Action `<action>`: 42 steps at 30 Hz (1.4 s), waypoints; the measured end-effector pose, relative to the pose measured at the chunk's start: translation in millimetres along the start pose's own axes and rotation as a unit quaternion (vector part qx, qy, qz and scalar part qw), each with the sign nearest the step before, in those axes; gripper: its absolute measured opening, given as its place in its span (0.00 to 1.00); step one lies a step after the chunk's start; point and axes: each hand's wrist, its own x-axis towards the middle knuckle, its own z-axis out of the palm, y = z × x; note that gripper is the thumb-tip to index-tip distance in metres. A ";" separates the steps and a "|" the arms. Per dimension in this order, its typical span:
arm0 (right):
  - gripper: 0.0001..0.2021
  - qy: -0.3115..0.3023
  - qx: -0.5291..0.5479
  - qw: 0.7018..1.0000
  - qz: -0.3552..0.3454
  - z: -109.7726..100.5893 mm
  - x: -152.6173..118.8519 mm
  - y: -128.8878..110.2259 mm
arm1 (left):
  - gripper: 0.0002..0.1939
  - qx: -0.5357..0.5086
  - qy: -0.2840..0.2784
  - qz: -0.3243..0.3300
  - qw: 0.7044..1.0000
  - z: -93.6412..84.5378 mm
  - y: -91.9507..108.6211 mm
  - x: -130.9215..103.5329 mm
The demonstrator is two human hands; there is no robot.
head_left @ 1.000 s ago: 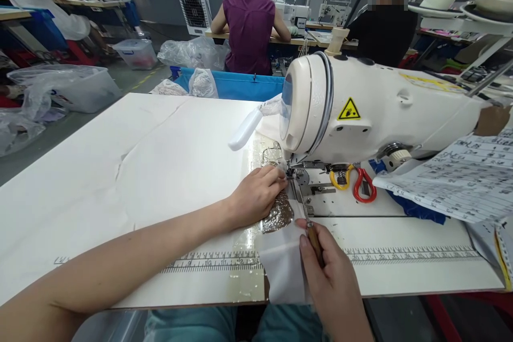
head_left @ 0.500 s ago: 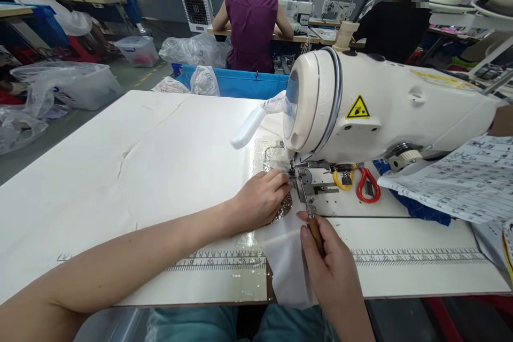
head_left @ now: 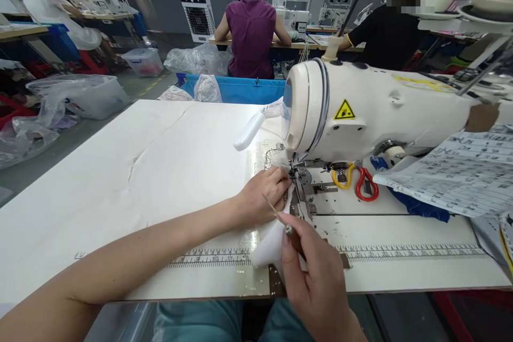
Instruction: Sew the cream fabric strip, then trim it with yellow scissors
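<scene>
One white table fronts three people; bunched left fingers press cloth, right fingers clamp an awl.

The sewing machine looks smooth and glossy, the bench flatly matt. The pointed tool pairs shiny metal with brown wood; the cloth looks soft and smooth.

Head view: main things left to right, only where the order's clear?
Large plastic tub → smaller plastic box → white unit with dark grille → left hand → right hand → red handle loop → sheet with writing.
</scene>
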 end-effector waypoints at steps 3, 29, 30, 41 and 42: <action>0.15 0.006 0.010 0.999 -0.047 4.2 5.7 -12.1 | 0.12 0.063 -0.045 -0.010 0.997 -4.5 6.3 11.1; 0.18 0.049 -0.303 0.948 0.089 6.6 -6.5 44.5 | 0.09 -0.291 0.100 -0.107 0.945 7.0 -22.0 11.3; 0.18 0.051 -0.304 0.947 0.089 6.9 -5.8 44.2 | 0.09 -0.292 0.099 -0.107 0.945 6.6 -21.8 11.4; 0.17 0.053 -0.281 0.955 0.078 8.0 -4.0 46.2 | 0.08 -0.290 0.100 -0.113 0.945 4.4 -19.9 12.1; 0.17 0.053 -0.278 0.956 0.076 7.6 -4.4 46.3 | 0.08 -0.291 0.100 -0.114 0.945 4.4 -20.0 12.3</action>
